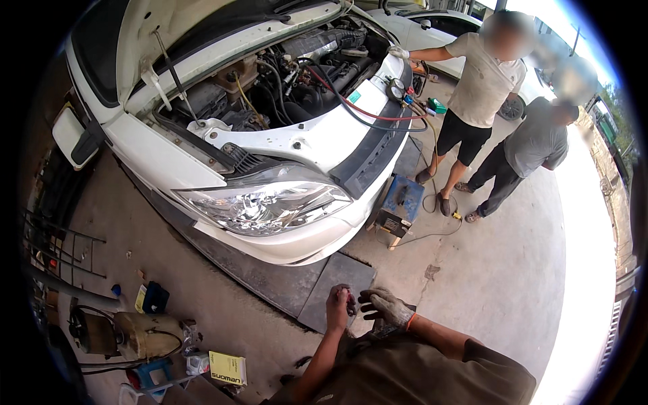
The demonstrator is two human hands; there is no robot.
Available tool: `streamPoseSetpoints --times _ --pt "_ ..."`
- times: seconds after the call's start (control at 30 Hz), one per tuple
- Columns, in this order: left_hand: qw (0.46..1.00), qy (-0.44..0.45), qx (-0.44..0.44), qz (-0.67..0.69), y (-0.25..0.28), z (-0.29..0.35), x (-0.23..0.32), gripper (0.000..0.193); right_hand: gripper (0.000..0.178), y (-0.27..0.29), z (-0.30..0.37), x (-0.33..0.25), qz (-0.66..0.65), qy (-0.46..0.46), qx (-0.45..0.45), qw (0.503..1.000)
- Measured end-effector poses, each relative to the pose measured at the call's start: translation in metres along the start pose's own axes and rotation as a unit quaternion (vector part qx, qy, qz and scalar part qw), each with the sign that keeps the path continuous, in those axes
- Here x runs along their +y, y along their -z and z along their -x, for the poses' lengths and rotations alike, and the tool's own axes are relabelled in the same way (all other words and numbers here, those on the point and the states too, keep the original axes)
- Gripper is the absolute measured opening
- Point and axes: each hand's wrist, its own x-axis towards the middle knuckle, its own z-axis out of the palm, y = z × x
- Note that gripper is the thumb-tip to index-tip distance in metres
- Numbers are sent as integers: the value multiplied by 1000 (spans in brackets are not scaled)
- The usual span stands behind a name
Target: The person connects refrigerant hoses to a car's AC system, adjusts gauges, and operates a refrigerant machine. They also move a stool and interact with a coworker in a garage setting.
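We're looking down at our own two hands, low in the view. Our left hand (pixel 338 307) is bare, and its fingers (pixel 349 300) are curled shut around something small and dark; we can't tell what it is, it's mostly hidden in the grip. Our right hand (pixel 383 307) wears a worn grey fabric work glove (pixel 395 312) with an orange cuff, its fingers spread loosely open and reaching across, the tips just beside the left fingers, close to touching that hidden piece.

Directly beyond the fingers lies a flat dark grey panel (pixel 337 287) on the concrete floor (pixel 499 270). Further out past the fingers stands the white car (pixel 304 145) with its bonnet raised, engine bay exposed, and the clear glass headlight (pixel 263 202) facing us. A red hose (pixel 337 98) and a black hose (pixel 358 118) loop out of the engine bay towards a round pressure gauge (pixel 396 88) hanging at the car's front edge.

Off beyond the right fingers, a small blue wooden stool (pixel 398 209) sits by the bumper. Past it stand two other people: one in a beige shirt and black shorts (pixel 482 84) reaching a gloved hand onto the car, the other in a grey shirt (pixel 536 142) just behind.

Well off to the left of the left fingers, on the floor, we see a yellow cardboard box (pixel 227 368), a dirty beige plastic jug (pixel 145 334) and a small dark blue and yellow container (pixel 152 297).
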Motion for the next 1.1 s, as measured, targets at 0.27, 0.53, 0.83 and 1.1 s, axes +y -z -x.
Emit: streamPoseSetpoints --times 0.27,0.53,0.83,1.1 --pt "805 -396 -44 -440 -81 12 -3 39 46 30 -7 2 -274 -30 0 961" --pt "853 -343 2 -394 -154 10 -53 84 35 125 -2 -2 -454 20 -41 890" --pt "908 -21 -110 404 -174 23 -39 64 51 114 22 -73 -91 208 -128 965" --pt "958 -2 34 286 -103 8 -31 41 44 90 -11 -72 76 366 -143 916"
